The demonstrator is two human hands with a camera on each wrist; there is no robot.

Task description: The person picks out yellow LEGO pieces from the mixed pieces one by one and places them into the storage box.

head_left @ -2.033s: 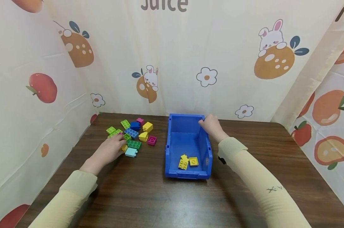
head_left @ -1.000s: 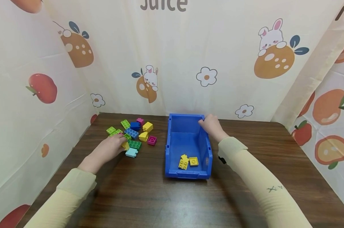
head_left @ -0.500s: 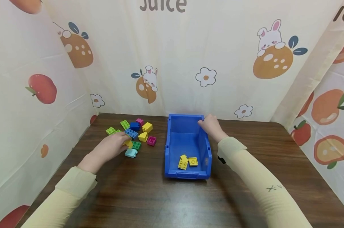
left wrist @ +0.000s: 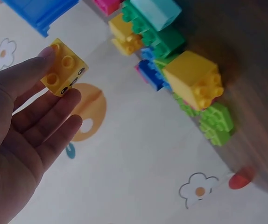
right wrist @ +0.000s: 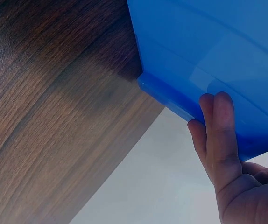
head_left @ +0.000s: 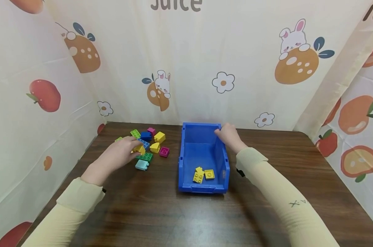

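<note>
My left hand (head_left: 120, 152) pinches a yellow toy brick (left wrist: 64, 67) between thumb and fingers; the left wrist view shows its studs and printed eyes. It is held above the near-left side of a brick pile. Close by lie a dark green brick (head_left: 145, 157) and a light blue brick (head_left: 142, 165). At the back right corner of a blue plastic bin (head_left: 200, 133), my right hand (head_left: 231, 137) grips the rim, its fingers against the outer wall (right wrist: 194, 51). Inside the bin, near its front, are a studded yellow brick (head_left: 198, 177) and a square yellow brick (head_left: 209, 174).
Right of the pile's middle sit two yellow bricks, one farther back (head_left: 159, 137) and one nearer (head_left: 155, 148), plus a magenta brick (head_left: 164, 152). Blue, pink and lime bricks lie behind. A printed curtain (head_left: 186, 68) hangs along the wooden table's (head_left: 161, 212) back edge.
My left hand has lifted the yellow brick off the pile's near-left side and turned slightly, so more of the brick shows. The right hand and bin have stayed put.
</note>
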